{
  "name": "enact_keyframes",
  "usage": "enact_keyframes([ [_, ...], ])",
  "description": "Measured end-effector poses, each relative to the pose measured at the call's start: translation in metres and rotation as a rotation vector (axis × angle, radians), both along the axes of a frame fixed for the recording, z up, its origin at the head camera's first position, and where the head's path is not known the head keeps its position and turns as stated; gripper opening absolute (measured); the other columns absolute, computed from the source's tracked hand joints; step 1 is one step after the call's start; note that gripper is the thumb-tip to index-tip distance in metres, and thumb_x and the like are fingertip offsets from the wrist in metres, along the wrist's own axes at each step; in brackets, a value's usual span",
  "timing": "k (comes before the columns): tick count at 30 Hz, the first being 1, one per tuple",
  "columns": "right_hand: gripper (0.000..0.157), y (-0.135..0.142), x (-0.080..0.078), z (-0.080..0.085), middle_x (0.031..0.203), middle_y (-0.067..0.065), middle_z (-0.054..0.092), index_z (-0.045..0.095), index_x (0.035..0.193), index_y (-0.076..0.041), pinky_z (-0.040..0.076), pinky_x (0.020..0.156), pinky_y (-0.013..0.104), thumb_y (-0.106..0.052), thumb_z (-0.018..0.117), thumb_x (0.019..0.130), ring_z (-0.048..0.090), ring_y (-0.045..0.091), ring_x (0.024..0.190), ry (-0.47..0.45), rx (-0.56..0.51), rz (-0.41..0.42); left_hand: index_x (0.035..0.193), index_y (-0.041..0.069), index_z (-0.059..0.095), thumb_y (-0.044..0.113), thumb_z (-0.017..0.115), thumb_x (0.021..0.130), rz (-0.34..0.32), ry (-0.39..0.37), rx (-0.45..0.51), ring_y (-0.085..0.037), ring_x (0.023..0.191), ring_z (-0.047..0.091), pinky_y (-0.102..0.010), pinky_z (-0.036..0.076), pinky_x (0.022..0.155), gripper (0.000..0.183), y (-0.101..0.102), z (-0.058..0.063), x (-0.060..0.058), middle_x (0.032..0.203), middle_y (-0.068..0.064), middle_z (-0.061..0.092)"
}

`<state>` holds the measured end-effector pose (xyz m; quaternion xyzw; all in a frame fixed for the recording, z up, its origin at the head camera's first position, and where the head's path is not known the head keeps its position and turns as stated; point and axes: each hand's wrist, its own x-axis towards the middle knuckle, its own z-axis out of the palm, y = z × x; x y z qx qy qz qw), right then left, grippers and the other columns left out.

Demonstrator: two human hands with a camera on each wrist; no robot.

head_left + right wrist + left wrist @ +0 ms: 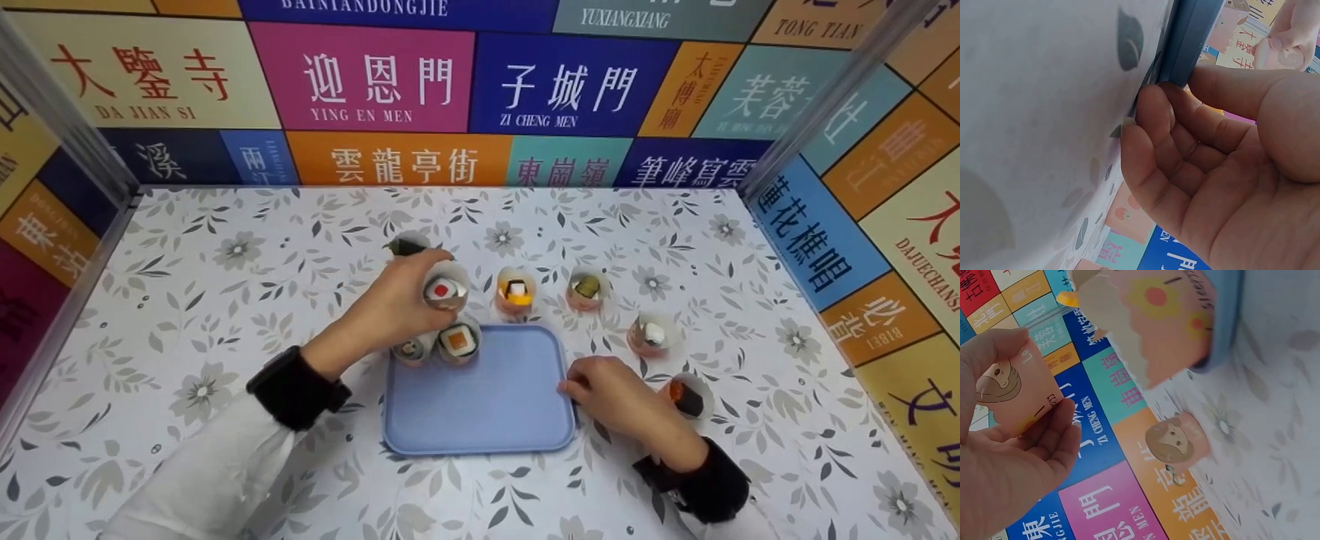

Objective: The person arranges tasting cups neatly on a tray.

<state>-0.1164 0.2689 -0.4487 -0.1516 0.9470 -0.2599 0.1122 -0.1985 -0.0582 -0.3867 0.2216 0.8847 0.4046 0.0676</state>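
Note:
My left hand (pixel 397 300) holds a small pink printed paper cup (pixel 1024 382) between thumb and fingers, above the far left corner of the blue tray (pixel 495 409). Inside that cup is a white piece with a red square on top. Below it, two more cups stand at that corner of the tray, one with an orange-topped sushi-like piece (pixel 458 340), the other partly covered by the hand. My right hand (pixel 611 394) pinches the tray's right rim between thumb and index finger, its other fingers curled near the tabletop.
Beyond the tray and to its right stand cups with a yellow-and-black piece (pixel 516 291), a green piece (pixel 586 287), a white piece (pixel 651 334) and an orange-and-black piece (pixel 686 397). A dark-topped cup (pixel 409 244) sits behind my left hand. Printed panels (pixel 360 82) enclose the flowered tabletop (pixel 202 390).

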Motion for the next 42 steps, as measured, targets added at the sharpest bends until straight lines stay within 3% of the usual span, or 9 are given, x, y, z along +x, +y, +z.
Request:
enact_keyframes([
  [12, 0.022, 0.002, 0.001, -0.001, 0.069, -0.007, 0.054, 0.067, 0.077, -0.013, 0.043, 0.06, 0.029, -0.013, 0.073, 0.097, 0.05, 0.01, 0.062, 0.037, 0.013, 0.012, 0.149, 0.003, 0.054, 0.015, 0.086, 0.082, -0.052, -0.009, -0.032, -0.023, 0.128, 0.057, -0.038, 0.048, 0.106, 0.075, 0.035, 0.0, -0.002, 0.145, -0.013, 0.06],
  [19, 0.022, 0.001, 0.0, 0.0, 0.068, -0.007, 0.054, 0.066, 0.076, -0.013, 0.043, 0.059, 0.029, -0.013, 0.073, 0.097, 0.049, 0.009, 0.06, 0.038, 0.011, 0.008, 0.127, 0.003, 0.065, 0.009, 0.086, 0.078, -0.136, 0.031, -0.01, -0.025, 0.106, 0.062, -0.038, 0.053, 0.092, 0.054, 0.057, -0.012, -0.001, 0.117, -0.01, 0.068],
  [24, 0.021, 0.001, 0.0, 0.0, 0.069, -0.007, 0.055, 0.068, 0.077, -0.013, 0.044, 0.059, 0.029, -0.012, 0.073, 0.097, 0.05, 0.009, 0.061, 0.038, 0.012, 0.007, 0.122, 0.002, 0.064, 0.006, 0.087, 0.078, -0.182, 0.02, -0.038, -0.028, 0.106, 0.064, -0.037, 0.053, 0.093, 0.05, 0.069, -0.021, 0.0, 0.113, -0.011, 0.067],
  [35, 0.023, 0.001, 0.001, 0.001, 0.069, -0.006, 0.054, 0.067, 0.076, -0.013, 0.042, 0.058, 0.03, -0.014, 0.072, 0.099, 0.049, 0.01, 0.061, 0.041, 0.01, 0.012, 0.116, 0.006, 0.065, 0.008, 0.086, 0.082, -0.237, -0.007, -0.104, -0.022, 0.099, 0.064, -0.034, 0.053, 0.088, 0.04, 0.078, -0.028, -0.003, 0.108, -0.008, 0.068],
  [42, 0.02, 0.0, 0.001, -0.001, 0.07, -0.006, 0.056, 0.068, 0.078, -0.012, 0.043, 0.059, 0.029, -0.013, 0.073, 0.098, 0.05, 0.009, 0.062, 0.041, 0.003, 0.022, 0.125, 0.005, 0.064, 0.01, 0.086, 0.083, -0.267, -0.021, -0.162, -0.022, 0.104, 0.064, -0.033, 0.053, 0.093, 0.048, 0.081, -0.032, -0.003, 0.114, -0.008, 0.068],
])
